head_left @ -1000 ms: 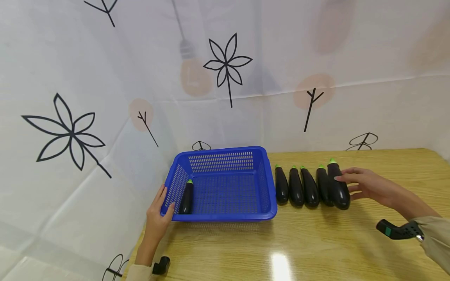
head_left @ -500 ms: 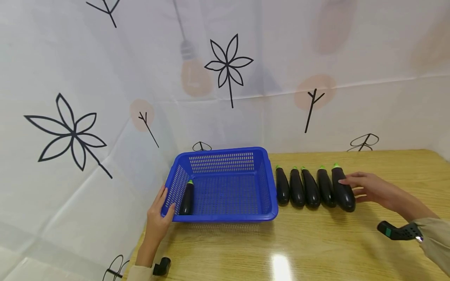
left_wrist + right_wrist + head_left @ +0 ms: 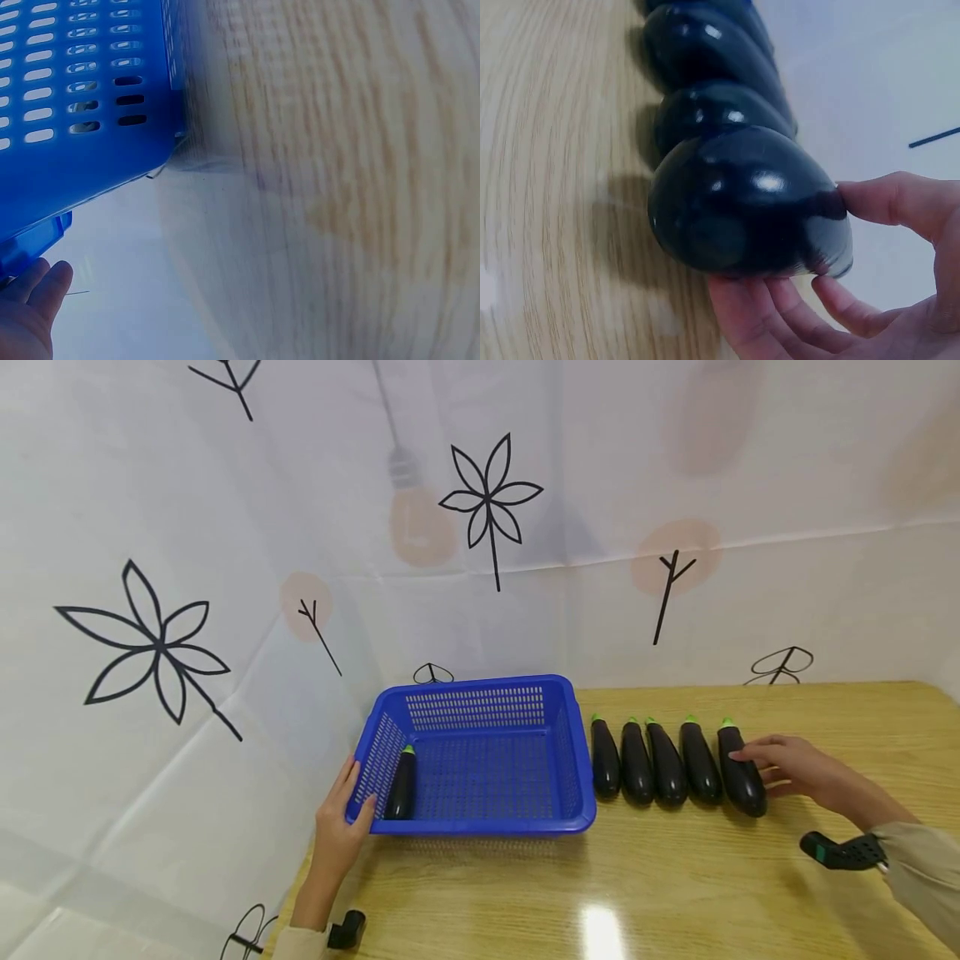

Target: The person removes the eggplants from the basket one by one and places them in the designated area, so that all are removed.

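My left hand (image 3: 341, 831) holds the near left corner of a blue plastic basket (image 3: 480, 825), its thumb at the front rim and its fingers along the left side. In the left wrist view, fingers (image 3: 51, 294) lie beside the blue rim. One dark eggplant (image 3: 402, 785) with a green tip lies inside the basket along its left wall. My right hand (image 3: 806, 770) grips the rightmost eggplant (image 3: 742, 781) of a row. In the right wrist view, the thumb is on one side of this eggplant (image 3: 739, 202) and the fingers are on the other.
Several more eggplants (image 3: 663, 768) lie side by side between the basket and the held one, stems pointing away. All rest on a wood-grain table (image 3: 675, 885). A white patterned cloth (image 3: 585, 543) hangs behind the table and on the left.
My right hand has moved the gripped eggplant right and slightly nearer, lowering it beside the row and opening a gap to its neighbour. The left hand keeps its place on the basket.
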Action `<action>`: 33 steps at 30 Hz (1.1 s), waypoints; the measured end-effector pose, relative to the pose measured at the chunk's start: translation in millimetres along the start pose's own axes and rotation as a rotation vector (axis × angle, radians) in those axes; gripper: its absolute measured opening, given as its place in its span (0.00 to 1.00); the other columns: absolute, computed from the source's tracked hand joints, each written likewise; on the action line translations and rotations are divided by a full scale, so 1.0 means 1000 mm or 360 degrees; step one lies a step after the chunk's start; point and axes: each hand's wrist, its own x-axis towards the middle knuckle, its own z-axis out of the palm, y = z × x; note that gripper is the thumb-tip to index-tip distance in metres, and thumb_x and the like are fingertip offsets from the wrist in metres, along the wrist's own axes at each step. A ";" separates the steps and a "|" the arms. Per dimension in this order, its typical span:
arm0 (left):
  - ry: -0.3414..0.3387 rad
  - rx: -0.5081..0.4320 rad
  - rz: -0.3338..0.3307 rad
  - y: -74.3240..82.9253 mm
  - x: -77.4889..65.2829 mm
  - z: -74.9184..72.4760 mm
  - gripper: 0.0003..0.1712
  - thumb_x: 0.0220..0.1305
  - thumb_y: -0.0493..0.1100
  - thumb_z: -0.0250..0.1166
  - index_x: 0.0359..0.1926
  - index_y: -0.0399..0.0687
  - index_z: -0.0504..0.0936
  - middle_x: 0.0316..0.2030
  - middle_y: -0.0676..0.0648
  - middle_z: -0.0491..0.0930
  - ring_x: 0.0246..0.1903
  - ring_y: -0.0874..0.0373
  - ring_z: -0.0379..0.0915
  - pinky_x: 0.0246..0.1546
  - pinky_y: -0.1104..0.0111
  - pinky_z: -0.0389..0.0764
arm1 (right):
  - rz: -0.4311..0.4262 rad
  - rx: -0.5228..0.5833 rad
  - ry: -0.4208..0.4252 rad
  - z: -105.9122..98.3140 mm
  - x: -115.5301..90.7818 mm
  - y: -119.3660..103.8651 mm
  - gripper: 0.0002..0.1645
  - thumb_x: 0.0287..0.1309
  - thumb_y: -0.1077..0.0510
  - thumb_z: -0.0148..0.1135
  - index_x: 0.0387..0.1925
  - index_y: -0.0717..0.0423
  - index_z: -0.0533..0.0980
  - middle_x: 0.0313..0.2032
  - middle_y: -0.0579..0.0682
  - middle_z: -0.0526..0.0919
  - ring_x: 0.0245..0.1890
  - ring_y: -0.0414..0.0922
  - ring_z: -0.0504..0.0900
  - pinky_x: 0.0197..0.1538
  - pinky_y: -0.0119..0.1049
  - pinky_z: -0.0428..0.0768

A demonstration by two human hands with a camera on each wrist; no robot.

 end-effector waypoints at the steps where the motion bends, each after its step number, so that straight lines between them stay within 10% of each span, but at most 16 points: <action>1: 0.0006 -0.0002 0.0003 0.000 0.000 0.000 0.35 0.58 0.34 0.64 0.66 0.34 0.65 0.67 0.40 0.61 0.62 0.41 0.62 0.57 0.70 0.62 | 0.0003 -0.0012 0.0012 0.000 0.001 0.001 0.42 0.68 0.46 0.49 0.62 0.80 0.51 0.51 0.65 0.67 0.41 0.45 0.78 0.44 0.45 0.80; 6: 0.0022 -0.0015 0.0016 -0.001 0.000 0.000 0.35 0.57 0.33 0.64 0.66 0.33 0.65 0.67 0.40 0.62 0.62 0.41 0.62 0.57 0.83 0.56 | 0.0018 -0.0069 0.0065 0.000 0.005 0.002 0.42 0.68 0.46 0.49 0.61 0.81 0.52 0.44 0.61 0.73 0.37 0.45 0.79 0.42 0.44 0.80; 15: -0.0003 0.0002 -0.0015 0.000 -0.002 -0.001 0.34 0.58 0.34 0.63 0.66 0.33 0.65 0.67 0.38 0.62 0.63 0.41 0.61 0.54 0.53 0.65 | 0.0014 -0.0153 0.0149 0.003 0.010 -0.001 0.43 0.67 0.46 0.50 0.60 0.83 0.53 0.41 0.62 0.73 0.36 0.46 0.78 0.41 0.45 0.81; 26: -0.0014 0.0008 -0.0013 0.000 -0.002 0.000 0.35 0.58 0.35 0.63 0.66 0.34 0.65 0.67 0.39 0.61 0.64 0.41 0.60 0.58 0.78 0.56 | -0.0011 -0.0244 0.0163 -0.003 0.009 -0.005 0.46 0.67 0.45 0.50 0.60 0.85 0.50 0.45 0.74 0.72 0.38 0.52 0.81 0.40 0.46 0.81; 33: -0.0010 0.0018 0.0001 0.001 0.000 -0.001 0.34 0.59 0.35 0.63 0.66 0.33 0.65 0.67 0.40 0.61 0.63 0.41 0.60 0.57 0.63 0.61 | -0.0100 -0.0319 0.0175 -0.009 0.004 -0.009 0.44 0.68 0.45 0.49 0.61 0.83 0.50 0.51 0.80 0.67 0.45 0.63 0.78 0.43 0.50 0.80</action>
